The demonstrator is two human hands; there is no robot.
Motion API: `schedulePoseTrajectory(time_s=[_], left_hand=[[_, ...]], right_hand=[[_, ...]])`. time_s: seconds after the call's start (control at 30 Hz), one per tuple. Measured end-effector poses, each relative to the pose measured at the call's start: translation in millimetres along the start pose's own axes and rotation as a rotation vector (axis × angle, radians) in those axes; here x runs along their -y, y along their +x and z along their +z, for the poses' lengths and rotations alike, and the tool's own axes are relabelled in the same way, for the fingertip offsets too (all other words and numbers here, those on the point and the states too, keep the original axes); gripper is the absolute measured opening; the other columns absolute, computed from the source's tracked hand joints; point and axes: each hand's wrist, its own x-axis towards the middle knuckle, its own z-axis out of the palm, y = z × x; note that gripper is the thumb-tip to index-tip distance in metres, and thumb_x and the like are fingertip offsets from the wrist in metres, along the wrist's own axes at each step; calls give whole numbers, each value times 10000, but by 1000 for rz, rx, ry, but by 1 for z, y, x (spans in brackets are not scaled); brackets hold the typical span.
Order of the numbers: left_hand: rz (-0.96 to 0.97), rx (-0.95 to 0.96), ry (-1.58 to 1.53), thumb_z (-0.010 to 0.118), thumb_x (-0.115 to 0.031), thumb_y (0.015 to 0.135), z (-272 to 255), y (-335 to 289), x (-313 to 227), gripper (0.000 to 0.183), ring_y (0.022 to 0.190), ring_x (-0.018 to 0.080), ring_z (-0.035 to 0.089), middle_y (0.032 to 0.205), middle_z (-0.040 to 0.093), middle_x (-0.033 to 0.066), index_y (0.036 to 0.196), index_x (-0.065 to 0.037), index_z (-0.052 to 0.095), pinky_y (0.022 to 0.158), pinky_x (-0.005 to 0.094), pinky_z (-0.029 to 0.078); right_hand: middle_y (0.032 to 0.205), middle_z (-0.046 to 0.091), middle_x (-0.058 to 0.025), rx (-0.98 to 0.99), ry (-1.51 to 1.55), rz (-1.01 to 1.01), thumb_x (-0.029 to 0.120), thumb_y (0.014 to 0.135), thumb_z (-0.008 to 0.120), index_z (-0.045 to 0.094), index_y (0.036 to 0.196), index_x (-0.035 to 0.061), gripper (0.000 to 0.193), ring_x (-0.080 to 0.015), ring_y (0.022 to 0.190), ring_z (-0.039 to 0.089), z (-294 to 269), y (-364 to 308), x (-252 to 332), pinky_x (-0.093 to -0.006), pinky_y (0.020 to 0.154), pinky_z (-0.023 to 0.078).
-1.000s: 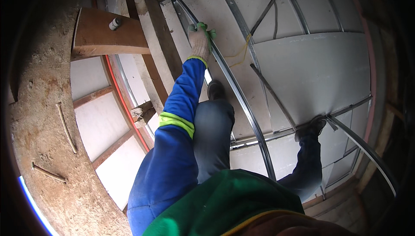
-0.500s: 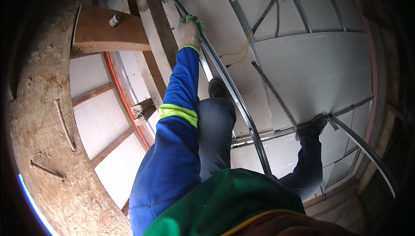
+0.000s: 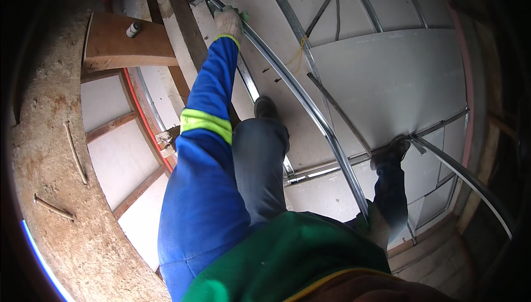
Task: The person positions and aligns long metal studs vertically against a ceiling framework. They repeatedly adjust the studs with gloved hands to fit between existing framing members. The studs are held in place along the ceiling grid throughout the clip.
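Pale panels (image 3: pixel 392 81) crossed by thin metal strips (image 3: pixel 285 6) spread below a person, with a broad timber beam (image 3: pixel 61 163) at the far left. Slanting through the middle is a long, shiny metal bar (image 3: pixel 310 111). Near its upper end, the gloved left hand (image 3: pixel 228 21) has its grip wrapped around it, the blue sleeve (image 3: pixel 202 163) reaching up along the bar's left side. Since a moment ago, the bar's lower end has swung to the right, and a blurred, gloved right hand (image 3: pixel 375 227) has come into view at that end; whether its grip is closed cannot be told. The bar now seems to be handled at two places rather than one. A dark left boot (image 3: pixel 265 105) stands left of the bar, the right boot (image 3: pixel 395 150) right of it, and a yellow cord (image 3: pixel 301 53) lies right of its upper half.
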Motion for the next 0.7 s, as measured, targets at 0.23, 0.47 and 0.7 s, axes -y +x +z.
schedulePoseTrajectory(time_s=[0.23,0.47,0.7], left_hand=[[-27,-7,14,496,-155,1069,-21,-51,-3,209,695,345,686,1071,649,180,1256,-72,454,538,450,607],[-70,-75,0,472,-130,1072,-34,-65,-2,108,538,283,625,905,604,116,1163,-74,485,447,386,561],[-140,-66,51,440,-143,1080,-39,-58,10,121,547,265,640,934,614,116,1165,-82,500,437,383,552]], right_hand=[[1067,733,-174,-5,43,41,331,1020,702,651,1373,46,457,-269,911,731,24,-38,-22,-376,802,585],[912,701,-127,124,233,173,283,1008,700,644,1368,69,422,-240,815,695,9,-29,15,-358,755,568],[915,673,-93,280,336,259,253,1010,711,612,1427,101,455,-203,821,651,25,-24,5,-332,759,537]])
